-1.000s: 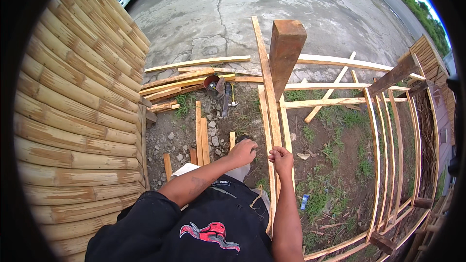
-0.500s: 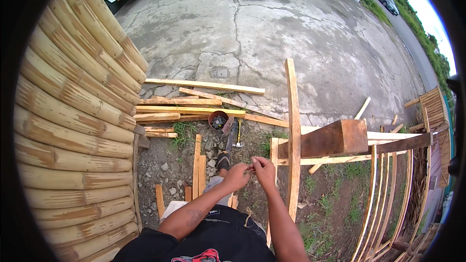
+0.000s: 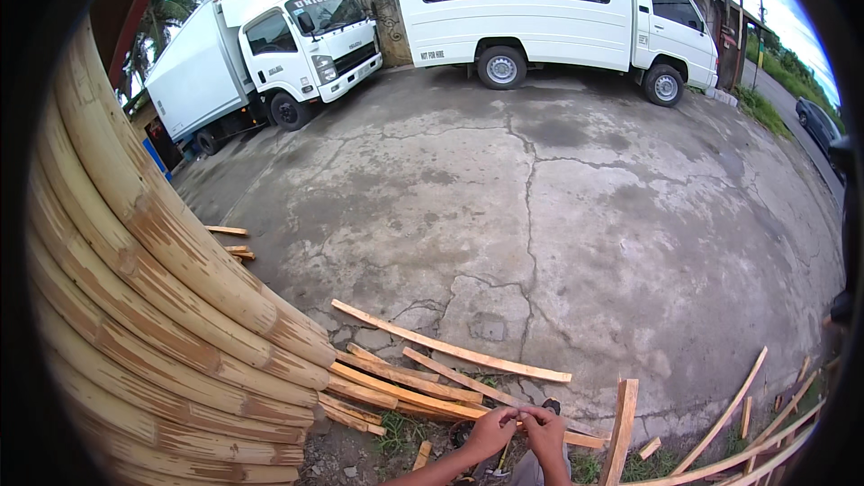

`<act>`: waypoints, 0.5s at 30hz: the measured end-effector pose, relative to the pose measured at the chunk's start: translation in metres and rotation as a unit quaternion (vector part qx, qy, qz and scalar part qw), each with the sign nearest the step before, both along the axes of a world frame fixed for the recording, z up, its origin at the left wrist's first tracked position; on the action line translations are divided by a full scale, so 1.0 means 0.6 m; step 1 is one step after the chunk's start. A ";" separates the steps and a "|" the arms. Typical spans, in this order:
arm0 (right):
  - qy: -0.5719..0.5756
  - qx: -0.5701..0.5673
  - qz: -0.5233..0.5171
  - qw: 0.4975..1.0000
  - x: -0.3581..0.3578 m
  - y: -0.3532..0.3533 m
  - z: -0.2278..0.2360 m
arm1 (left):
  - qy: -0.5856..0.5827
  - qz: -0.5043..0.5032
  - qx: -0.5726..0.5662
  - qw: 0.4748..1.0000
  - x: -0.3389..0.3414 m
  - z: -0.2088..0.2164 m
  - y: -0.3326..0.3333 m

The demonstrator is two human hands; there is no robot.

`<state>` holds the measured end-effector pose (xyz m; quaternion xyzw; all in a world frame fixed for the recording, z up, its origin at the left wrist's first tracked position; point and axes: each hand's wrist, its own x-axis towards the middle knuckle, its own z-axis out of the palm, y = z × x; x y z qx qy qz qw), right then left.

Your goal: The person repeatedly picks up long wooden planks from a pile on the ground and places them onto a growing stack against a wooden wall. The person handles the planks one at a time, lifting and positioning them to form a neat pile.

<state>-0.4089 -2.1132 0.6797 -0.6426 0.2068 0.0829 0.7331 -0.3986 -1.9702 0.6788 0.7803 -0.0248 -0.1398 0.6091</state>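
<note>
Near the lower edge, my left hand [image 3: 490, 437] and my right hand [image 3: 545, 435] meet, thumbs and fingertips pinched together. Whatever lies between the fingertips is too small to make out. Behind my hands, sawn wooden strips [image 3: 409, 389] lie in a loose pile on the ground. An upright wooden post [image 3: 619, 432] stands a little to the right of my right hand, apart from it. Below my hands only a bit of ground and a leg shows; the pot beside them is mostly hidden.
A bamboo-pole wall [image 3: 180, 306] bounds the left side. Cracked concrete [image 3: 432, 207] stretches ahead toward a white box truck [image 3: 270, 54] and a white van [image 3: 540, 18]. More strips [image 3: 724, 409] lean at the lower right, and a dark car [image 3: 817, 121] is on the road.
My view has tilted up and swung left, so the truck and van now show and my hands sit lower in the picture. The fingertips stay pinched together.
</note>
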 end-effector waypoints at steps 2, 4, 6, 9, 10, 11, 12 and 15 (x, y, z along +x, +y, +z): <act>-0.028 0.045 0.005 0.999 0.106 -0.027 -0.009 | 0.017 0.023 -0.003 1.000 0.092 0.002 -0.022; -0.042 0.041 0.038 0.998 0.223 -0.043 -0.027 | 0.037 0.004 0.013 0.999 0.197 0.010 -0.031; -0.020 0.020 0.106 0.994 0.339 -0.060 -0.029 | 0.015 0.063 0.065 0.996 0.294 0.036 -0.050; 0.032 -0.108 0.249 0.962 0.495 -0.072 0.012 | 0.073 0.127 0.000 0.989 0.415 0.089 -0.077; -0.018 -0.079 0.239 0.968 0.539 -0.075 0.033 | 0.097 0.155 -0.049 0.982 0.454 0.102 -0.081; -0.062 -0.047 0.226 0.971 0.570 -0.070 0.053 | 0.084 0.178 -0.048 0.979 0.488 0.111 -0.079; -0.131 0.015 0.213 0.968 0.605 -0.061 0.076 | 0.076 0.210 -0.067 0.973 0.515 0.121 -0.077; -0.087 0.015 0.296 0.951 0.715 -0.005 0.154 | 0.068 0.299 -0.121 0.944 0.591 0.161 -0.047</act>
